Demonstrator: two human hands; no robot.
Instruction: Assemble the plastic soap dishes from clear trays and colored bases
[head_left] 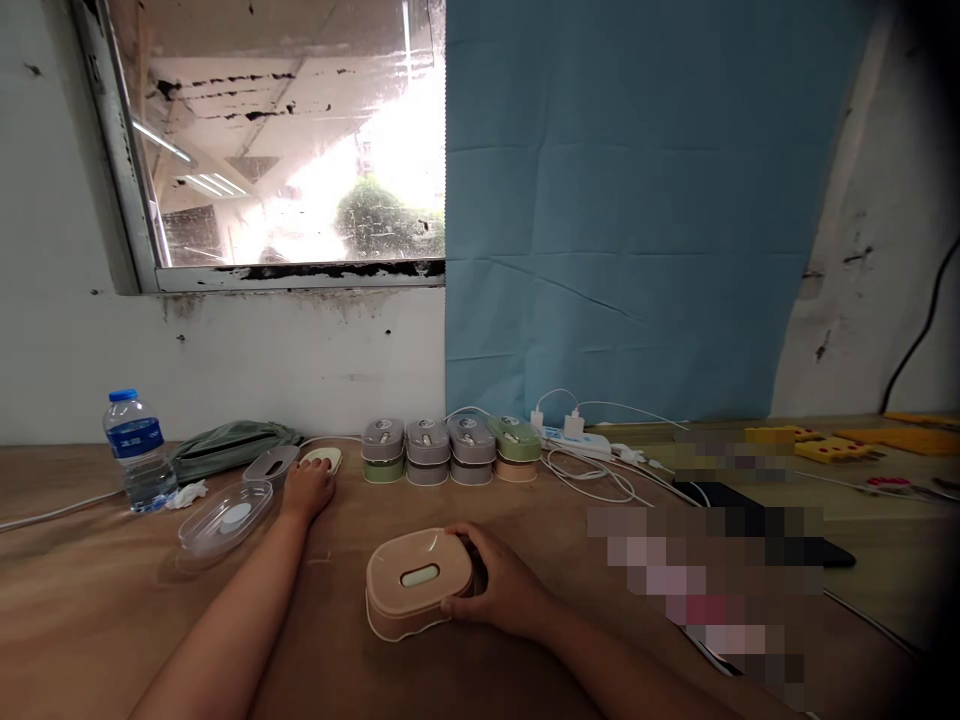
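My right hand (504,585) grips the right end of a peach oval plastic box (397,592), thumb at the near side and fingers at the far side. The box rests on the table, and a pale cream piece shows through the slot in its top. Farther off, my left hand (309,485) has its fingers curled over a cream oval plastic piece (332,459), which is partly hidden. Beside that hand lie a greyish oval piece with a slot (264,466) and a clear oval plastic cover (217,525) with a white round label.
Several closed oval boxes in grey, green and peach (427,452) stand in a row at the back. A water bottle (135,450), crumpled tissue (187,494) and green pouch (232,448) sit left. A power strip (592,440) and loose white cables (592,480) lie right.
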